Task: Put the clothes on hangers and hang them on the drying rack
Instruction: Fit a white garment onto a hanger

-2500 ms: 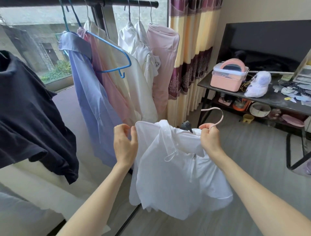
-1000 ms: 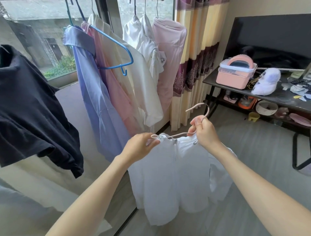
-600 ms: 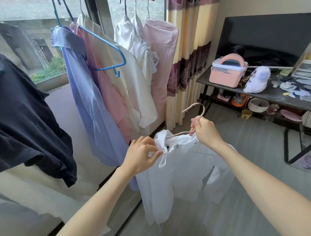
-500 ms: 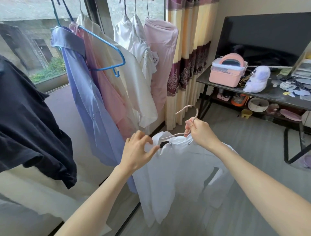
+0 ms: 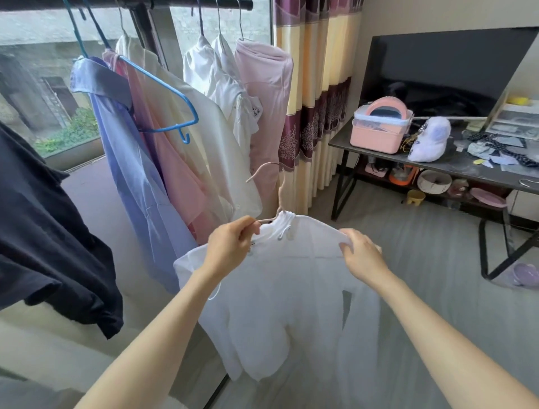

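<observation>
A white shirt [image 5: 280,280] on a pale pink hanger [image 5: 275,186], below the drying rack [image 5: 186,3].
The left hand [image 5: 230,248] pinches the hanger's arm; the right hand [image 5: 361,252] grips the shirt's shoulder.

Daylit window [image 5: 43,96] at left, striped curtain [image 5: 318,96] beside it. Grey floor [image 5: 423,262]. Dark bench [image 5: 379,147] at right wall.

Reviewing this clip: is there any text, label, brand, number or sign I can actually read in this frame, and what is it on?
No text can be read anywhere in this frame.
White shirt on the rack: a small dark mark on its sleeve, too small and blurred to read.
Pink storage box: no legible label.
Papers on the black table: blurred; no words can be made out.
White garment held by the left hand and right hand: no print shows.
</observation>
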{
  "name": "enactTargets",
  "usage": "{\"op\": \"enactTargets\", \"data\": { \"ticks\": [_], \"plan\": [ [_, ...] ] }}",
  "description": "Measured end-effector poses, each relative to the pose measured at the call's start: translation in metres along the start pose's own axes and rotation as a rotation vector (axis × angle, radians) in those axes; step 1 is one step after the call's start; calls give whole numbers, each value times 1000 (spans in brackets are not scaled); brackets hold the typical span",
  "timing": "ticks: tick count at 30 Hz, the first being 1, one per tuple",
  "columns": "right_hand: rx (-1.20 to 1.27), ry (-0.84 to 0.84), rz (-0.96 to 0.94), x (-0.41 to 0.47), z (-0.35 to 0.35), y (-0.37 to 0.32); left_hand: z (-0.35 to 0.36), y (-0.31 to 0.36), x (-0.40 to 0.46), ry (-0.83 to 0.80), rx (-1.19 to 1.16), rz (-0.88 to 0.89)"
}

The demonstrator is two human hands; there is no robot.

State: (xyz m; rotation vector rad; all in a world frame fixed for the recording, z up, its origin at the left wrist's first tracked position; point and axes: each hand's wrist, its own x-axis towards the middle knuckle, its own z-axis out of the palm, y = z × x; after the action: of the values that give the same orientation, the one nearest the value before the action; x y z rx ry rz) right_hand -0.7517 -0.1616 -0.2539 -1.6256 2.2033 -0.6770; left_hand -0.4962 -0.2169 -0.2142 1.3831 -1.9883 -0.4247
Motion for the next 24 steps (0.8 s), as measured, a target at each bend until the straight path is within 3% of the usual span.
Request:
{"op": "enactTargets", "data": {
  "ticks": [2,5,9,13,18,24],
  "plan": [
    [114,-31,89,3,0,13,-4,-4,3,-4,16,-13],
    [219,4,16,3,-7,17,-12,-13,5,0,4,-47],
    [133,-28,-144,0,-15,14,-26,-24,9,32,-22,-88],
    [75,1,-141,4,-10,22,-36,-32,6,7,-41,-139],
    [31,152,76,8,-1,24,-41,-35,-1,-52,-65,-131],
    [-14,71,334,11,11,17,-32,-27,1,-45,-93,-92]
  ]
}}
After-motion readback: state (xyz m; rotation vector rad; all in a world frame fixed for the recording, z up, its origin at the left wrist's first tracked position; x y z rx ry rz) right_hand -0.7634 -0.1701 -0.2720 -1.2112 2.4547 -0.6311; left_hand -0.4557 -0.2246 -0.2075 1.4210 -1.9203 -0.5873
